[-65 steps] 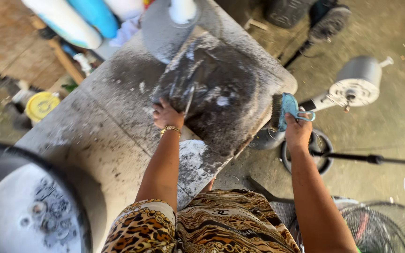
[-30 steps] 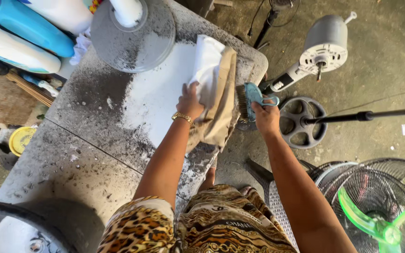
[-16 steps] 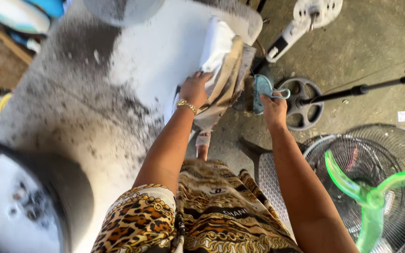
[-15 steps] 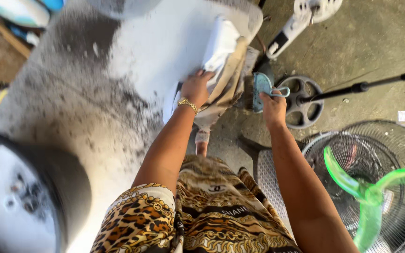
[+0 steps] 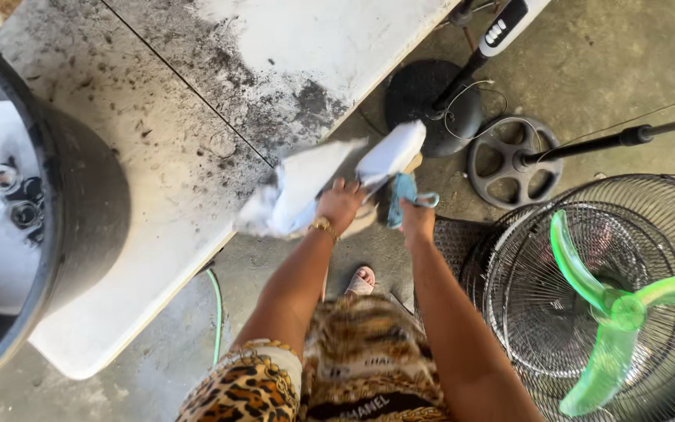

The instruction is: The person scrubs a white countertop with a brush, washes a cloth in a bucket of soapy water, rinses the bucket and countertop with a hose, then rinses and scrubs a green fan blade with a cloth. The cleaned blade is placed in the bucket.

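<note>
The left hand [image 5: 340,205] is gripping the white cloth [image 5: 298,195], now lifted clear of the counter [image 5: 197,156] past its edge. The right hand [image 5: 417,221] is closed on a blue rag [image 5: 405,191]. Soot is remaining on the counter.

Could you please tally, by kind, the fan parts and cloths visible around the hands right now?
White cloth in left hand: 1
Blue cloth in right hand: 1
Wire fan grilles: 1
Green fan blades: 1
Round stand bases: 2
Total: 6
</note>
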